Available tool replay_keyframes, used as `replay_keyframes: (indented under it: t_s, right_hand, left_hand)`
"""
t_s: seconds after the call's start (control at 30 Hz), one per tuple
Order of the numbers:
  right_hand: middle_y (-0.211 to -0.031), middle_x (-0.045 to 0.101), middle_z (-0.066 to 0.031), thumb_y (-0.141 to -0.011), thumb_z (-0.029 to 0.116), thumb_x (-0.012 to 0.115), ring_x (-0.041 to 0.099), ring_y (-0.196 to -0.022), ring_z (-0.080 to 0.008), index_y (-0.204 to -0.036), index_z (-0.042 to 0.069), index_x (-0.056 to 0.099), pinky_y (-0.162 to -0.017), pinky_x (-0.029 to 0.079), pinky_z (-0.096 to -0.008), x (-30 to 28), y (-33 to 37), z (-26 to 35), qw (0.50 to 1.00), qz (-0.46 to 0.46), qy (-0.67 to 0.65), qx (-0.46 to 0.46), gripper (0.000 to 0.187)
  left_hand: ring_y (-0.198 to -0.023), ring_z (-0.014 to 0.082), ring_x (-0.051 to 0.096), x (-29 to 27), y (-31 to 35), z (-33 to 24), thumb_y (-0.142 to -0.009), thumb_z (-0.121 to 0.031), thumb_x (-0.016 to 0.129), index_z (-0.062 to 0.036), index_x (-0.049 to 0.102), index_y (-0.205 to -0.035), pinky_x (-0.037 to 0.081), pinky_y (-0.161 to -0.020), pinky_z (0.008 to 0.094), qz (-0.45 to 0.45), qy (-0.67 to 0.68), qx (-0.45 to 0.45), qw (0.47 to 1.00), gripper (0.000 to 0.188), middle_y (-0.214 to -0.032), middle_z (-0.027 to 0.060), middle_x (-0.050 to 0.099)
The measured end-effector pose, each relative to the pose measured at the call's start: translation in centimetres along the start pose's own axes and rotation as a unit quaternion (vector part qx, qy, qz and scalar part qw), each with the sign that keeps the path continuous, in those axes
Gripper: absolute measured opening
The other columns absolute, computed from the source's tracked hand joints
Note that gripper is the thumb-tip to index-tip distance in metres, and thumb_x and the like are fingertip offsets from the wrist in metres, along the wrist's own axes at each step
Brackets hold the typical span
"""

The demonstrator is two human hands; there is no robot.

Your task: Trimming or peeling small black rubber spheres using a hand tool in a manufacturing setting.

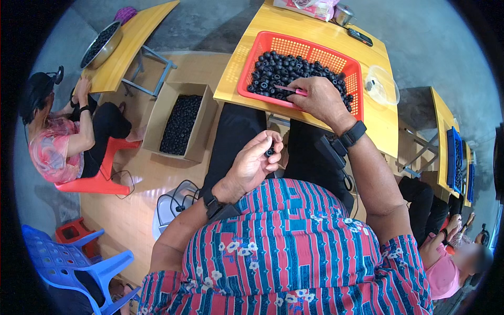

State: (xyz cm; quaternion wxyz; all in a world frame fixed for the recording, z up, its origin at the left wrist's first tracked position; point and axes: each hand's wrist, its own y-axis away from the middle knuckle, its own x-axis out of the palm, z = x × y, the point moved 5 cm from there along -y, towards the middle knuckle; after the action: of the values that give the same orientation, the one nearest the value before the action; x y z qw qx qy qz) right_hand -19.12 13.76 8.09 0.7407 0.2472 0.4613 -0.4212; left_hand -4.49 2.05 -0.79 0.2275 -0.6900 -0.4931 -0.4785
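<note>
1. Yellow table [381,123]: 1 o'clock in view.
2. Red basket [294,46]: on the table, holding black pieces [286,68].
3. Right hand [322,100]: over the basket's 5 o'clock side, closed around item 5.
4. Left hand [254,160]: 7 o'clock from the basket, pinching item 6.
5. Pink-handled tool [301,92]: tip toward 9 o'clock.
6. Single black piece [270,152]: at the left fingertips.

L hand [253,159] curled, R hand [326,103] fwd

small black piece [270,152] partly hidden by the left hand [253,161], pink tool [301,92] partly covered by the right hand [324,101], pink package [310,9] cut off at the top edge, co-worker's head [474,259] blurred at right
</note>
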Motion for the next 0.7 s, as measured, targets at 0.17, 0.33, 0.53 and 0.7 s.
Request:
replay_keyframes:
  t_s: [0.17,0.33,0.53,0.7]
  right_hand:
    - [-0.082,0.065,-0.0179,-0.075,0.025,0.063,0.062,-0.082,-0.0361,-0.089,0.009,0.068,-0.074,0.05,-0.0439,0.4,-0.8,-0.3,1.0,-0.017,0.012,-0.019,0.022]
    - [-0.076,0.064,-0.0164,-0.075,0.019,0.07,0.063,-0.071,-0.0301,-0.092,0.003,0.067,-0.067,0.049,-0.0358,-0.1,-0.2,0.0,0.996,-0.067,-0.013,-0.049,0.024]
    - [-0.084,0.065,-0.0151,-0.072,0.017,0.07,0.064,-0.08,-0.0342,-0.089,0.005,0.066,-0.072,0.051,-0.0393,-1.9,4.0,2.8,0.979,-0.111,-0.116,-0.123,0.021]
    - [-0.083,0.065,-0.0142,-0.071,0.014,0.07,0.064,-0.078,-0.0317,-0.09,0.004,0.066,-0.071,0.051,-0.0359,-0.8,6.4,4.5,0.969,-0.074,-0.174,-0.158,0.022]
  left_hand:
    - [-0.07,0.0066,0.043,0.1,-0.2,-0.4,-0.098,-0.024,0.047,-0.0096,0.052,-0.107,0.035,-0.057,0.0178,-0.009,-0.017,-0.002,1.0,0.017,-0.09,-0.0019,0.052]
    - [-0.069,0.0058,0.042,0.1,-0.2,-0.7,-0.098,-0.023,0.047,-0.009,0.052,-0.105,0.034,-0.057,0.0177,-0.028,-0.039,0.01,0.999,0.016,-0.089,-0.0016,0.048]
    - [-0.067,0.0044,0.039,-0.1,-0.1,-1.1,-0.097,-0.023,0.049,-0.0068,0.053,-0.109,0.032,-0.055,0.0171,-0.045,-0.067,0.038,0.996,0.021,-0.085,-0.0038,0.044]
    - [-0.066,0.0033,0.036,1.1,-0.2,-1.3,-0.097,-0.028,0.052,-0.0059,0.055,-0.112,0.03,-0.053,0.0174,-0.082,-0.11,0.052,0.989,0.027,-0.083,-0.005,0.043]
